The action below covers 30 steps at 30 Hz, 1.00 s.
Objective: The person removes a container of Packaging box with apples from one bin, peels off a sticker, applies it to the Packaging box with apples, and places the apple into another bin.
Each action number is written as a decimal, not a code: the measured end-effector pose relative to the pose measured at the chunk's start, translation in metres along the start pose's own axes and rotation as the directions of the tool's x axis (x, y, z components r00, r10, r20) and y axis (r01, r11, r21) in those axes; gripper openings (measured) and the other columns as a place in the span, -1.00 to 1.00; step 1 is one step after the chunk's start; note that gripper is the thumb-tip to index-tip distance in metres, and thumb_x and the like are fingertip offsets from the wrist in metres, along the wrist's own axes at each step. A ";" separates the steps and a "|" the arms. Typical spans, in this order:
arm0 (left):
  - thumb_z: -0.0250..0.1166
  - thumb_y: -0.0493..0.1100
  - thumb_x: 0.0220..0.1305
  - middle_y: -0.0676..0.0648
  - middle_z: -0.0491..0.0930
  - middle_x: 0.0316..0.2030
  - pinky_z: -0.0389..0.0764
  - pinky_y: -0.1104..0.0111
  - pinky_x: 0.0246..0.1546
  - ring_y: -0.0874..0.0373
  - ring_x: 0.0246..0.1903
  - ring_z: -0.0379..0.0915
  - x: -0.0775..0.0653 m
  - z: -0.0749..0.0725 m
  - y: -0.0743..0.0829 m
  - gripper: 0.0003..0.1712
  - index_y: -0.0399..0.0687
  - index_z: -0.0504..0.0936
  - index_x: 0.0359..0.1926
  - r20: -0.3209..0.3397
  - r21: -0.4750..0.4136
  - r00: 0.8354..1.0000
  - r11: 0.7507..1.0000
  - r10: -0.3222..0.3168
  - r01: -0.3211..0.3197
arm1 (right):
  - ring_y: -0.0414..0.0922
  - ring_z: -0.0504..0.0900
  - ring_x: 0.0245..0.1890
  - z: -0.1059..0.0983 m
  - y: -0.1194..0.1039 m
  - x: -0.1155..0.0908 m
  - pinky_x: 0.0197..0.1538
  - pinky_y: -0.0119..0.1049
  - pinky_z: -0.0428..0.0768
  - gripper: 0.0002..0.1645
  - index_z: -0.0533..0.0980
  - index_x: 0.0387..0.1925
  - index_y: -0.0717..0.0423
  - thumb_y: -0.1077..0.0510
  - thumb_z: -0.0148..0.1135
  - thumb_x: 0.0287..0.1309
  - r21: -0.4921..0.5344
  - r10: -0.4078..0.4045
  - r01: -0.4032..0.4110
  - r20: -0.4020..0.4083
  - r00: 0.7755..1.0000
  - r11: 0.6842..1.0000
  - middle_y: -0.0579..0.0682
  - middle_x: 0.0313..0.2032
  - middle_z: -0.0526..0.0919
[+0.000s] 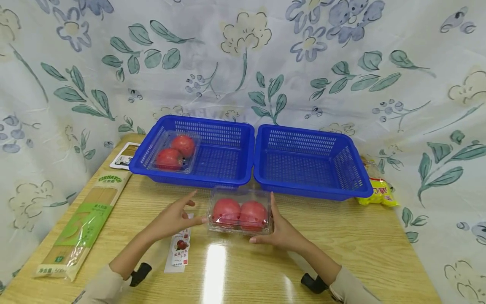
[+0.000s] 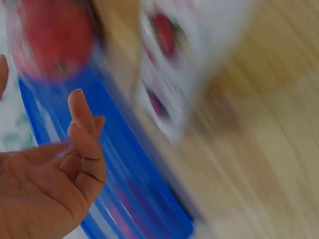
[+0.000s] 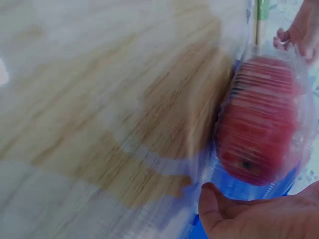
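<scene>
A clear plastic clamshell box [image 1: 240,190] with two round red fruits [image 1: 253,214] sits in front of the blue baskets. My left hand [image 1: 171,217] is at its left end, thumb tip right at the box's edge and the other fingers loosely bent. In the left wrist view, nothing lies between the fingers of the left hand [image 2: 65,174]. The right hand [image 1: 282,232] spans the box's right end, forefinger straight along the side and thumb by the front corner. Seen from the right wrist, the thumb [image 3: 212,206] lies just beside the box; its other fingers are hidden.
Two blue baskets [image 1: 252,164] stand side by side at the back; the left one holds another fruit box [image 1: 191,162]. Printed fruit labels [image 1: 180,253] lie by the left forearm. Packaged noodles [image 1: 83,223] are at far left, a yellow packet [image 1: 379,194] at right.
</scene>
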State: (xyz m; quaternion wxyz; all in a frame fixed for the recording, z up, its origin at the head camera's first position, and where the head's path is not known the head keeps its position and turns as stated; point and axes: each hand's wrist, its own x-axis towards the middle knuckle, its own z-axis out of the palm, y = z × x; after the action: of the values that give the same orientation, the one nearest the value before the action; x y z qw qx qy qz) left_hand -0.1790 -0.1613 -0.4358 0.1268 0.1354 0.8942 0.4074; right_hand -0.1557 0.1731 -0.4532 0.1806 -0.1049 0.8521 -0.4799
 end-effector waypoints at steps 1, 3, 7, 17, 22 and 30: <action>0.43 0.10 0.18 -0.40 0.50 0.13 0.56 0.28 -0.42 0.12 -0.39 0.56 -0.001 -0.008 -0.005 0.04 -0.28 0.14 0.50 -0.013 0.021 1.000 1.000 0.001 -0.001 | 0.25 -0.09 0.51 0.000 -0.001 -0.001 0.43 0.21 0.08 0.74 -0.58 0.53 -0.22 -0.18 0.64 -0.22 -0.004 -0.007 0.007 -0.006 1.000 1.000 0.18 0.55 -0.29; 0.41 0.02 0.23 -0.38 0.55 0.04 0.55 0.29 -0.39 0.12 -0.34 0.57 -0.003 -0.019 -0.016 -0.17 -0.36 0.35 0.36 -0.038 0.076 0.999 0.997 0.009 -0.006 | 0.23 -0.12 0.52 -0.001 -0.002 -0.004 0.43 0.22 0.05 0.71 -0.58 0.53 -0.25 -0.18 0.62 -0.19 -0.017 -0.019 0.019 -0.017 1.000 1.000 0.13 0.56 -0.32; 0.45 -0.11 0.14 -0.29 0.63 -0.15 0.57 0.19 -0.30 0.02 -0.27 0.57 -0.002 -0.026 -0.034 -0.43 -0.39 0.60 0.09 -0.054 0.200 0.998 0.979 0.033 -0.021 | 0.18 -0.18 0.54 -0.003 -0.007 -0.010 0.43 0.26 0.01 0.65 -0.56 0.53 -0.28 -0.19 0.59 -0.12 -0.045 -0.059 0.057 -0.043 0.997 0.997 0.03 0.56 -0.38; 0.61 -0.13 -0.11 -0.18 0.51 -0.23 0.52 0.17 -0.23 0.02 -0.22 0.44 -0.003 -0.016 -0.046 -0.35 -0.29 0.58 0.02 -0.033 0.256 0.999 0.966 0.033 -0.023 | 0.19 -0.16 0.55 0.003 -0.019 -0.020 0.37 0.38 0.02 0.57 -0.37 0.58 -0.24 -0.23 0.59 -0.16 -0.167 -0.158 0.127 -0.186 0.970 0.978 0.03 0.57 -0.19; 0.63 -0.17 -0.14 -0.10 0.47 -0.27 0.43 0.26 -0.21 0.10 -0.25 0.33 -0.003 -0.013 -0.051 -0.52 -0.18 0.58 -0.20 -0.022 0.211 0.998 0.976 0.063 -0.057 | 0.20 -0.08 0.53 0.009 -0.022 -0.022 0.35 0.39 0.06 0.52 -0.27 0.59 -0.24 -0.22 0.60 -0.18 -0.214 -0.255 0.205 -0.241 0.937 0.955 0.08 0.56 -0.08; 0.59 -0.25 -0.10 -0.05 0.41 -0.40 0.32 0.39 -0.39 0.18 -0.41 0.24 -0.005 -0.013 -0.058 -0.58 -0.17 0.50 -0.30 -0.019 0.082 0.998 0.995 0.062 -0.060 | 0.21 -0.07 0.53 0.017 -0.027 -0.025 0.36 0.40 0.06 0.49 -0.21 0.59 -0.21 -0.15 0.61 -0.16 -0.244 -0.311 0.251 -0.251 0.917 0.937 0.12 0.55 -0.06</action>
State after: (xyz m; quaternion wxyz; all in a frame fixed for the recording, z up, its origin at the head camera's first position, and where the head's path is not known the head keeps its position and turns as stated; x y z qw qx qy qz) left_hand -0.1864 -0.2088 -0.4710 0.0991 0.1632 0.9069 0.3756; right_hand -0.1259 0.1547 -0.4325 -0.0275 -0.1746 0.8903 -0.4197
